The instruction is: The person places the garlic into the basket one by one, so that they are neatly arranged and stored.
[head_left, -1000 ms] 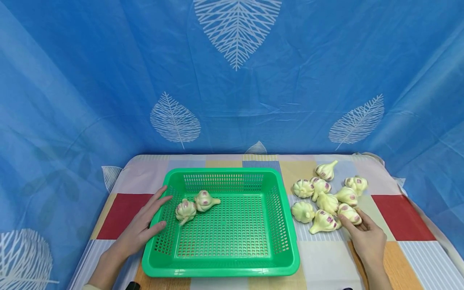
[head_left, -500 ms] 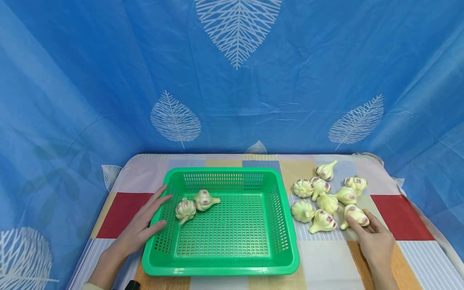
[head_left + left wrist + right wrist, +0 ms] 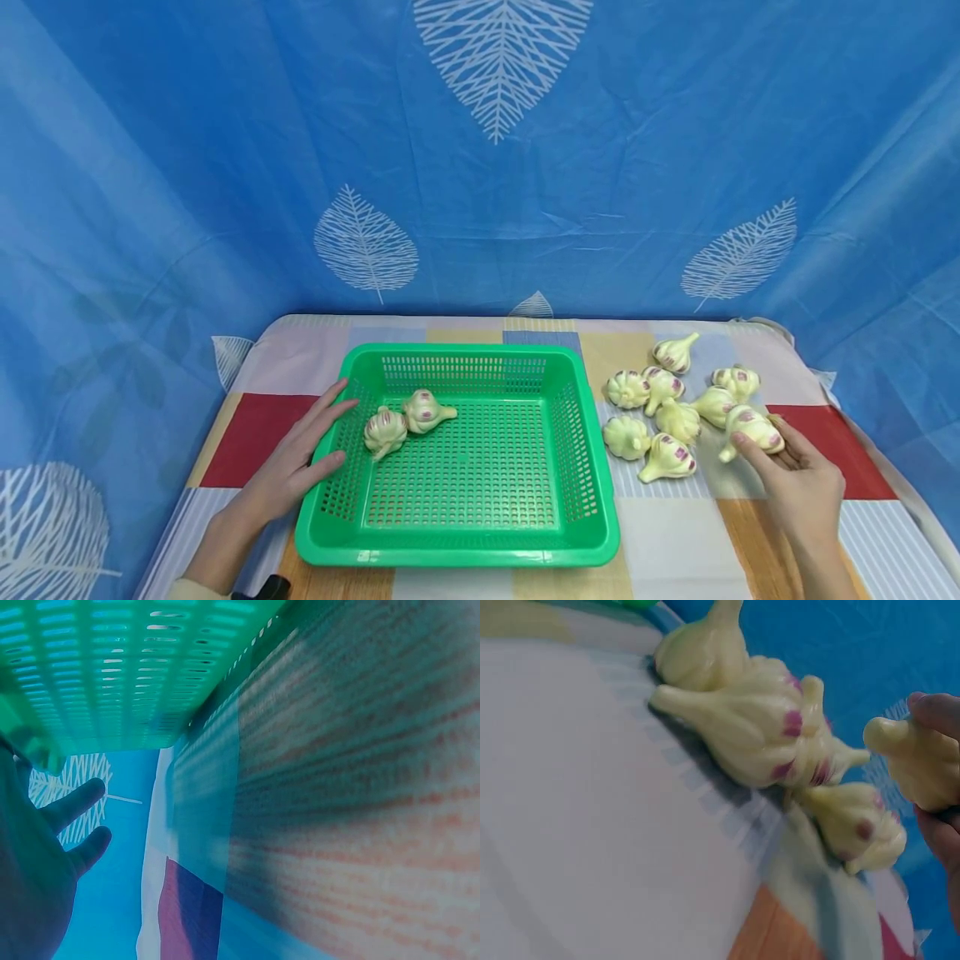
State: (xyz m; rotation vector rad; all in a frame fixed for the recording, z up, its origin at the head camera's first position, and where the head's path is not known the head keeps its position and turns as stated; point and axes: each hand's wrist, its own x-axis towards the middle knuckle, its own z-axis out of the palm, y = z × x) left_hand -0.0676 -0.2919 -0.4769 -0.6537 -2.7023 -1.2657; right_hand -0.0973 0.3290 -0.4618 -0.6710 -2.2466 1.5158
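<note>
Work surface: a patchwork cloth (image 3: 678, 537), enclosed behind and at both sides by a blue curtain (image 3: 600, 208) bearing white leaf motifs. A green basket (image 3: 457, 557) contains two garlic bulbs (image 3: 386, 432). A loose cluster of bulbs (image 3: 678, 422) lies between the basket and the right hand (image 3: 808, 485), which grips one garlic bulb (image 3: 757, 430) at the cluster's right edge. The left hand (image 3: 288, 468), fingers extended and spread, lies at the basket's left rim.

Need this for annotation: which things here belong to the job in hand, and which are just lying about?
Likely in the job:
green basket
two garlic bulbs inside it
eight garlic bulbs to its right
held garlic bulb

Likely just there:
patchwork tablecloth
leaf-print curtain
black object at lower edge, unclear
</note>
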